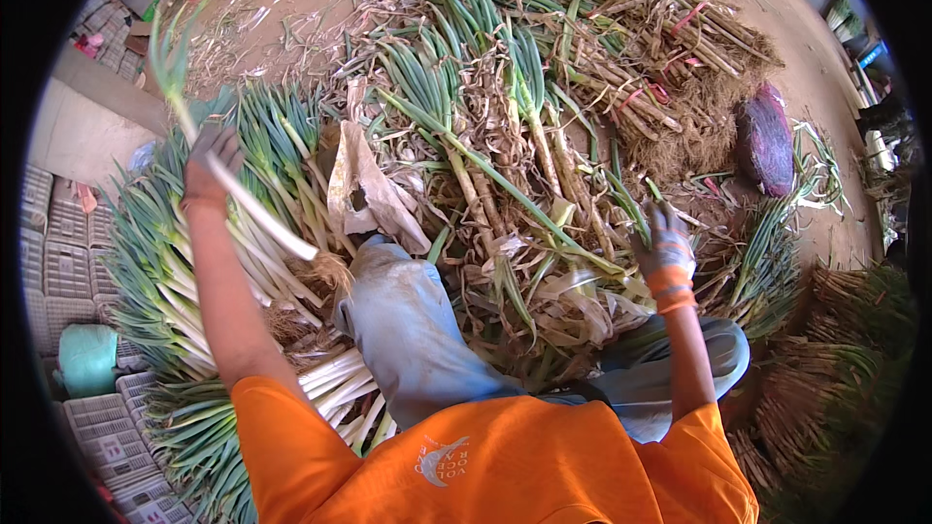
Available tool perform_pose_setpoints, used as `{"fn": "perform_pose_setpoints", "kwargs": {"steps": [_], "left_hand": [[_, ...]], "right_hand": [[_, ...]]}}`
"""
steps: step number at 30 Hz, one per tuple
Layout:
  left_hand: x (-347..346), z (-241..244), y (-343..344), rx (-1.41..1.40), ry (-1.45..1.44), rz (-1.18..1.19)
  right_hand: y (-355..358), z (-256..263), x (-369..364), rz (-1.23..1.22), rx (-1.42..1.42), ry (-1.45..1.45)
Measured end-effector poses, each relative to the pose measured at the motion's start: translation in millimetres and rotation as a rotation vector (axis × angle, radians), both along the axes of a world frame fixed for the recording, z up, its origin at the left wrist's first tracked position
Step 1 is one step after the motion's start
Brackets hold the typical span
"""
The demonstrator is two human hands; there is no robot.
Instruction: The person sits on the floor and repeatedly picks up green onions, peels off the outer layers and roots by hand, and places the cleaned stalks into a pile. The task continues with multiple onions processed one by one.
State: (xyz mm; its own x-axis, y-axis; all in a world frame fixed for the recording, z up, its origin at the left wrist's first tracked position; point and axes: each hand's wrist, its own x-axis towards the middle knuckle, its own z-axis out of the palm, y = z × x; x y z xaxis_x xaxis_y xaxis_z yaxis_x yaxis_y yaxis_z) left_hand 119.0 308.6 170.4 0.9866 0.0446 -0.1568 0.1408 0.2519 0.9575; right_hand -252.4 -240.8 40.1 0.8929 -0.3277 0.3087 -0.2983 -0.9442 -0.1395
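My left hand point(212, 160), in a grey glove, grips a peeled green onion point(266, 222) by its upper shank. Its white stem and roots point down to the right, its green leaves up to the left. Beneath it, cleaned green onions point(171, 269) lie in a curved pile, leaves outward. My right hand point(664, 244), in a grey glove with an orange cuff, is over stripped leaves on the right; a green leaf stub shows at its fingertips, and whether it is held I cannot tell. Unpeeled green onions point(477, 196) with dry brown skins lie between the hands.
Tied bundles of unpeeled onions point(655, 80) lie ahead at the upper right, beside a purple mesh sack point(768, 138). Plastic crates point(69, 269) and a teal bundle point(87, 360) stand at the left. More bundles point(815, 378) lie at the lower right. Peeled waste point(575, 306) surrounds my knees.
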Motion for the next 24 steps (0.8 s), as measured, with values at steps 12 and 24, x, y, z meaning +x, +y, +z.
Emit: {"fn": "perform_pose_setpoints", "kwargs": {"steps": [12, 24], "left_hand": [[-64, -163, 107, 0.451, 0.234, 0.508], [-79, -85, -216, 0.020, 0.287, -0.524]], "right_hand": [[181, -163, 130, 0.137, 0.384, 0.473], [82, 48, 86, 0.108, 1.499, 0.096]]}}
